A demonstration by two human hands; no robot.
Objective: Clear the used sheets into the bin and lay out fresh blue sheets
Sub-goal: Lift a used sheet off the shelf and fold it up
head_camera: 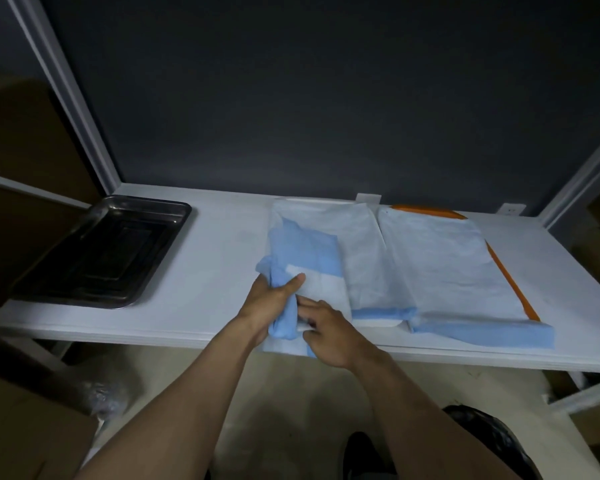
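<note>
White table (222, 258) against a dark wall: the left hand (274, 306) reaches in from below with thumb up and fingers curled tight round the bunched near end of a blue sheet (309, 251) at the table's front edge. The right hand (329, 330) lies just beside it, fingertips on the same sheet; whether it pinches the fabric I cannot tell. Further right a flat pale sheet (444, 268) covers an orange board (506, 271), a dark metal tray (174, 216) sits well apart at the left end, and a black-lined bin (496, 441) stands on the floor, its inside unseen.
</note>
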